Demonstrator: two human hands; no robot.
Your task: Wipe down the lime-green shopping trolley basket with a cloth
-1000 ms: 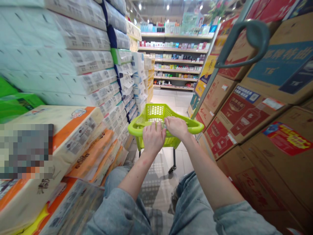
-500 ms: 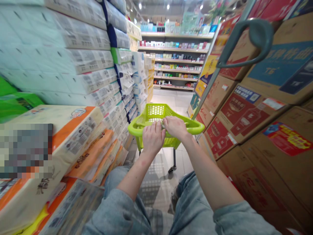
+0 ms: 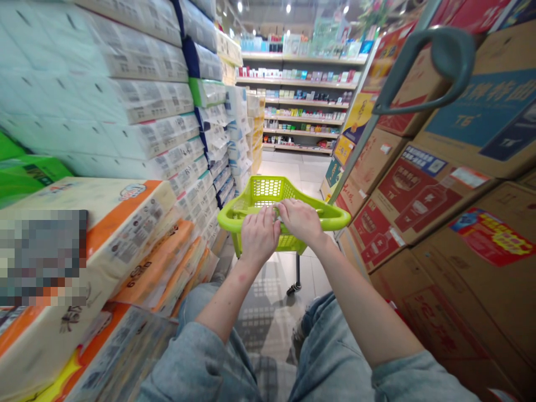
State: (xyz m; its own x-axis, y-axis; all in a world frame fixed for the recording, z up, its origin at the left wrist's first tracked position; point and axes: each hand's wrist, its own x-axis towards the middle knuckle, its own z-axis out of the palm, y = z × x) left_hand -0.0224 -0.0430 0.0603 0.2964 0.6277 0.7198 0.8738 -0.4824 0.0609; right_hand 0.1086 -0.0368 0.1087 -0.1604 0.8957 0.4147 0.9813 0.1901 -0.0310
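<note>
Both forearms stretched forward from rolled-up grey sleeves, meeting at centre frame. Left hand (image 3: 259, 234) palm down, fingers curled over the near rim of the lime-green perforated plastic shopping basket on wheels (image 3: 268, 192); right hand (image 3: 300, 219) just beside it, touching it at the fingertips, likewise closed over the same rim. Basket at centre frame, standing on the pale tiled floor (image 3: 307, 170) of a narrow aisle.

Left of frame: stacked plastic-wrapped paper packs in white, orange and green (image 3: 138, 223), with barcodes and small print too blurred to read. Right of frame: leaning brown cardboard cartons with red and blue printed panels (image 3: 419, 190), the characters on them not legible. Upper right: a grey-green looped handle (image 3: 444, 56). Upper centre: far shelves of small packaged goods (image 3: 301, 100).
</note>
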